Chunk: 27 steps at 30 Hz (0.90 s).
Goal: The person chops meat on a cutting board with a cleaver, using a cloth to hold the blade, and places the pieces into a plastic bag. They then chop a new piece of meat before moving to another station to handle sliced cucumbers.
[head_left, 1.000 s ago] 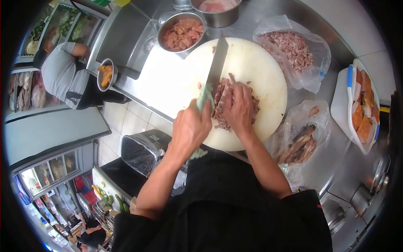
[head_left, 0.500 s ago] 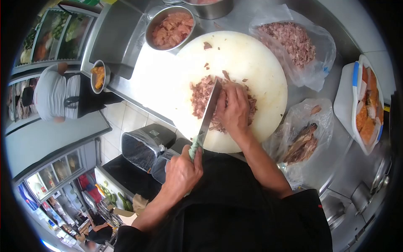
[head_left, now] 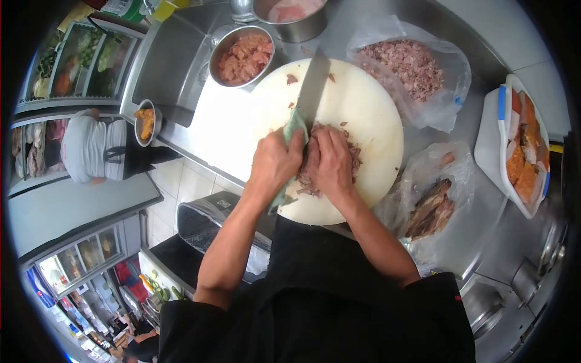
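Note:
A cleaver [head_left: 313,85] with a broad steel blade is gripped in my left hand [head_left: 275,160], the fingers closed round its handle. A pale green cloth [head_left: 292,126] is wrapped at the handle and hangs below my hand. The blade points away from me over the round white cutting board [head_left: 378,145]. Curled over a pile of chopped meat [head_left: 311,181], my right hand [head_left: 331,160] presses and holds it, right beside my left hand. Part of the pile is hidden under the fingers. A few small meat scraps [head_left: 292,78] lie at the far side of the board.
Beyond the board stand a metal bowl of meat pieces [head_left: 245,57] and a metal pot [head_left: 296,21]. To the right lie a bag of diced meat [head_left: 405,66], a bag with dark meat strips [head_left: 430,209] and a white tray [head_left: 493,133]. A person [head_left: 97,148] stands left.
My left hand has moved forward and up to the pile, and the cleaver blade has swung off the meat to the far side of the board. My right hand stays on the meat.

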Each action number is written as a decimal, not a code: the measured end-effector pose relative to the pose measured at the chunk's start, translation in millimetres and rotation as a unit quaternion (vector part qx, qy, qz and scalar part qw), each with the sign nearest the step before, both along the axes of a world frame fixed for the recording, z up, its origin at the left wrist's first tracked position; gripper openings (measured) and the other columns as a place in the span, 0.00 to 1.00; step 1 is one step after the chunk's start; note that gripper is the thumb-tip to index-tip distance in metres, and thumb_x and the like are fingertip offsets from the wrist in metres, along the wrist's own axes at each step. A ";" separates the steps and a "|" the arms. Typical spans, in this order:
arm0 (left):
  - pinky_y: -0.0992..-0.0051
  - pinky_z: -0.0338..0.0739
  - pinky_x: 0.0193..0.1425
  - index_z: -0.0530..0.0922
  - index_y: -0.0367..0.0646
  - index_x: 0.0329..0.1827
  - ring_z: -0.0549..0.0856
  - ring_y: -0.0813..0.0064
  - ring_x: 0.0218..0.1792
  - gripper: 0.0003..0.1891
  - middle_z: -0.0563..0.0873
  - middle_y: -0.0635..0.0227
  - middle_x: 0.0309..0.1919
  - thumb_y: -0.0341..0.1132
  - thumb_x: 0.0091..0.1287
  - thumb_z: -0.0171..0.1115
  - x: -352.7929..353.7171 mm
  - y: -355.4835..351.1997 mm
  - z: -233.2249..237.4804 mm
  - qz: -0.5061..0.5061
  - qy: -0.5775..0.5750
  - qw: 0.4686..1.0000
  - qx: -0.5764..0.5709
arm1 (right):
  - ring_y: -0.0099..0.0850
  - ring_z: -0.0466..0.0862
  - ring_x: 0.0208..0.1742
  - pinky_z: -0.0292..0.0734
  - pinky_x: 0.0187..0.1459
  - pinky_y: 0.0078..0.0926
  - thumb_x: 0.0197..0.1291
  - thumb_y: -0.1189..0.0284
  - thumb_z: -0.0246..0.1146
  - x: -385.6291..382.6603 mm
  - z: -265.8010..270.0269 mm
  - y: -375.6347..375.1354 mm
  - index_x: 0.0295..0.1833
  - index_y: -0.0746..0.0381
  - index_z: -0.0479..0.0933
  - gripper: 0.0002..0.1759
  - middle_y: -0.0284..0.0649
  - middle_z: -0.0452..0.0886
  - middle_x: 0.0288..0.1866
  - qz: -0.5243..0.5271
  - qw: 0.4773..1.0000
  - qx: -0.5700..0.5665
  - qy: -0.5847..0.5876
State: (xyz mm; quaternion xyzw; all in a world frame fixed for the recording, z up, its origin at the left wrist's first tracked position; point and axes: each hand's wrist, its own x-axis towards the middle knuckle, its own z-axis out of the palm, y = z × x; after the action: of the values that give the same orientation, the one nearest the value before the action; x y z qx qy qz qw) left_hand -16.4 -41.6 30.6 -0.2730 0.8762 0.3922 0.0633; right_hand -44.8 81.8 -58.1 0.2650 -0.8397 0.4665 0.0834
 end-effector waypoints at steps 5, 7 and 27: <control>0.49 0.78 0.42 0.82 0.29 0.43 0.86 0.34 0.34 0.24 0.83 0.34 0.26 0.48 0.76 0.56 59.3 3.7 29.2 0.050 -0.016 0.998 -0.015 | 0.54 0.80 0.52 0.76 0.57 0.47 0.70 0.73 0.59 -3.2 22.9 9.8 0.49 0.69 0.79 0.10 0.55 0.81 0.46 0.033 0.988 -0.034 -0.144; 0.49 0.78 0.41 0.82 0.29 0.41 0.86 0.35 0.33 0.25 0.83 0.35 0.26 0.49 0.76 0.56 80.0 5.8 40.9 0.066 -0.024 0.997 -0.023 | 0.53 0.80 0.51 0.77 0.56 0.46 0.68 0.73 0.61 -6.4 21.3 9.9 0.48 0.69 0.80 0.09 0.54 0.81 0.46 0.026 0.992 -0.036 -0.121; 0.48 0.76 0.38 0.79 0.32 0.40 0.84 0.34 0.30 0.31 0.82 0.38 0.21 0.60 0.76 0.54 164.1 18.5 34.1 0.137 -0.057 0.989 0.028 | 0.47 0.81 0.57 0.74 0.63 0.44 0.70 0.69 0.60 -89.6 10.4 26.1 0.54 0.66 0.83 0.15 0.49 0.84 0.56 0.263 0.960 0.095 0.005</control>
State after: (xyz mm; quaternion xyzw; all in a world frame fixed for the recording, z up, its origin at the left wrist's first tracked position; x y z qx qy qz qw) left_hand 147.8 -23.1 64.6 -0.4103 0.8142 0.4054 0.0666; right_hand -134.4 107.9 -47.7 0.4854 -0.7804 0.3890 -0.0637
